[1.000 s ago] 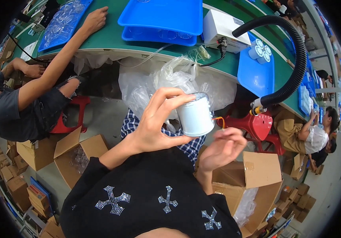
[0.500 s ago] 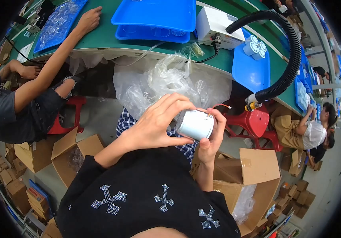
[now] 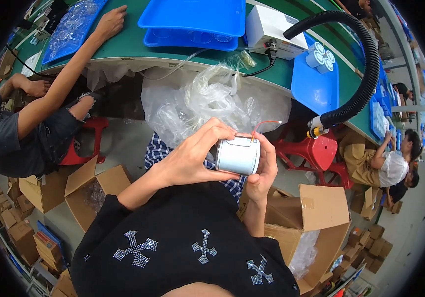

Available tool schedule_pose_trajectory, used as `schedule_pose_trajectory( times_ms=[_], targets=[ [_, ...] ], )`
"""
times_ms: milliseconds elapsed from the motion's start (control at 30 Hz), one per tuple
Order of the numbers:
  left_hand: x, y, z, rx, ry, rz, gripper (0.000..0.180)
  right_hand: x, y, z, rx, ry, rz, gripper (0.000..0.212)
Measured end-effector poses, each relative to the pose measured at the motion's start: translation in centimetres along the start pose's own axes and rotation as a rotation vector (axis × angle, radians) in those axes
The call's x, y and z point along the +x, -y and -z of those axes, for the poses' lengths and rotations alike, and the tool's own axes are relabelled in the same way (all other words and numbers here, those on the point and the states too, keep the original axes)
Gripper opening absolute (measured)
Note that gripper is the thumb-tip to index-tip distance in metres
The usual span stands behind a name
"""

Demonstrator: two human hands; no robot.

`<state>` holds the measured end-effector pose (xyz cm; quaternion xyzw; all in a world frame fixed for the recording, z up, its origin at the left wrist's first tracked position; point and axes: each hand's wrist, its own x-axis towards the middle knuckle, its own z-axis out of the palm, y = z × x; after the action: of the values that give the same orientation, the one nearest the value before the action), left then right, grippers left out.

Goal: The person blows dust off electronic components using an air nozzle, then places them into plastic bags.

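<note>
Both of my hands hold a pale blue-white cylinder (image 3: 237, 157) in front of my body, lying on its side. My left hand (image 3: 192, 154) grips its left part, thumb below and fingers over the top. Around the right end, my right hand (image 3: 265, 166) is closed, with its thumb at the lower edge. A thin red wire (image 3: 258, 129) with a small pale plug sticks up from the cylinder's top right. Clear plastic bags (image 3: 210, 99) hang from the bench edge just beyond my hands.
Stacked blue trays (image 3: 190, 22), a white box-shaped device (image 3: 274, 34) and a blue tray (image 3: 314, 89) with several white cups line the green bench. A black flexible hose (image 3: 371, 64) arches at right. Open cartons (image 3: 324, 208) flank me; a co-worker's arm (image 3: 69, 79) rests at left.
The cylinder has turned in my hands, so its side now faces up more squarely. Its red wire points higher. Both hands keep their hold in nearly the same place.
</note>
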<state>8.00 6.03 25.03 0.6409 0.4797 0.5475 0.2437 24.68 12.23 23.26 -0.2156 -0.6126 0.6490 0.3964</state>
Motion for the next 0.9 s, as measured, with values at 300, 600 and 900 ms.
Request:
schedule_pose_trajectory(
  times_ms=[300, 600, 900],
  targets=[
    [0.3, 0.3, -0.1, -0.029, 0.012, -0.039, 0.064, -0.6, -1.0, -0.3, -0.057, -0.098, 0.057, 0.091],
    [-0.6, 0.7, -0.3, -0.552, -0.018, 0.356, 0.046, 0.3, -0.3, 0.6, -0.024, -0.047, 0.061, 0.072],
    [-2.8, 2.4, -3.3, -1.525, 0.25, 0.893, 0.049, 0.8, -1.0, 1.0, -0.04, 0.142, -0.064, 0.075]
  ],
)
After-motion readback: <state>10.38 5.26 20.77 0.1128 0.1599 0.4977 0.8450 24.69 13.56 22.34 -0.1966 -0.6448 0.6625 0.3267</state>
